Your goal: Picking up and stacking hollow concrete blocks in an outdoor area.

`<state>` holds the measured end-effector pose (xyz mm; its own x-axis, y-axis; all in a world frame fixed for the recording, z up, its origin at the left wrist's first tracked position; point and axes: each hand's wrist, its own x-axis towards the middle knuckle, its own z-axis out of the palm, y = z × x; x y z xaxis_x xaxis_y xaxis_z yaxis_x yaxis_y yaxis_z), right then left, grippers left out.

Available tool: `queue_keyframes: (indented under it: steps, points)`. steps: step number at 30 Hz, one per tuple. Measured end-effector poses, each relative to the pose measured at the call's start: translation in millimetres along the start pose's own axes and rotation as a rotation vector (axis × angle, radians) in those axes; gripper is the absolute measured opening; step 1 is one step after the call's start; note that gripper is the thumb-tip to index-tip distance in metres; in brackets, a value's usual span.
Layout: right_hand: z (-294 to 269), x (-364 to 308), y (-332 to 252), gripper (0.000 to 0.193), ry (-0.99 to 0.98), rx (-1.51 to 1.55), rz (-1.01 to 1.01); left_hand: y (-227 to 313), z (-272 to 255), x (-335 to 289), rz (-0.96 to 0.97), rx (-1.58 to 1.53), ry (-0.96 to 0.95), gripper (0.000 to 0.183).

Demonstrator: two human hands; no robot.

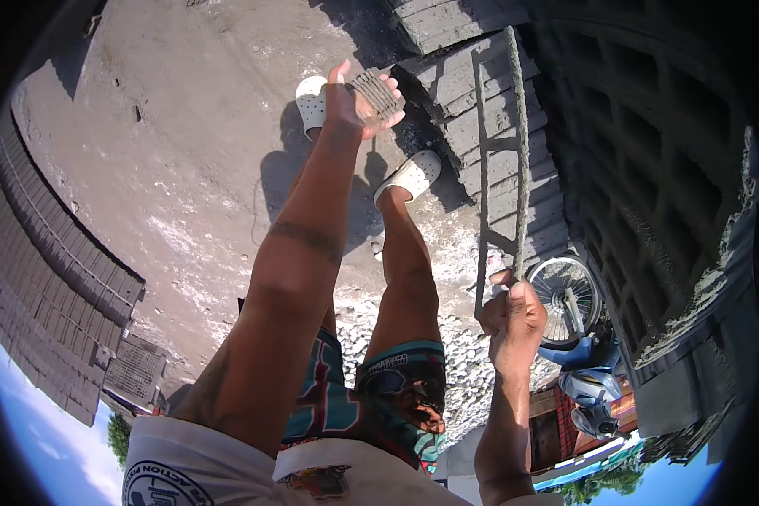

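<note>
Grey dusty ground [185,152] lies below, beside stacked concrete blocks [481,93]. One left hand [354,105] has its fingers spread half open around one small ridged grey piece [378,91], held above two white sandals [312,101]. One right hand [510,316] is clenched tight on one long rough rod [519,143] running up past the blocks.

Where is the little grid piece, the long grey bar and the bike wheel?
Grid piece [377,93], head view, its ribbed middle.
Long grey bar [519,143], head view, mid-length.
Bike wheel [567,297], head view, its spokes.
</note>
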<state>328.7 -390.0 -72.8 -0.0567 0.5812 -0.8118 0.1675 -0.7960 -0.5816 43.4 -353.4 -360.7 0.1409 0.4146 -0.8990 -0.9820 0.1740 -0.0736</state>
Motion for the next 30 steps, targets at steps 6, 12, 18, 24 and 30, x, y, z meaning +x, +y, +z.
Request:
queue_keyframes:
  steps: [6, 12, 18, 24, 30]
  points:
    - [50, -16, -29, 0.048, 0.069, 0.093, -0.211, 33, 27, 0, 0.018, 0.171, -0.044, 0.071]
    - [89, 36, 2, 0.031, 0.045, 0.026, 0.125, 53, 47, 29, 0.101, 0.271, -0.091, 0.072]
    - [101, 17, -19, 0.04, 0.134, 0.021, -0.081, 79, 53, 41, 0.082, 0.339, -0.141, 0.068]
    - [113, 31, -5, 0.036, 0.111, 0.068, 0.149, 73, 56, 48, 0.012, 0.303, -0.156, 0.064]
    - [116, 9, -25, 0.041, 0.125, 0.058, 0.009, 82, 55, 54, 0.032, 0.349, -0.19, 0.06]
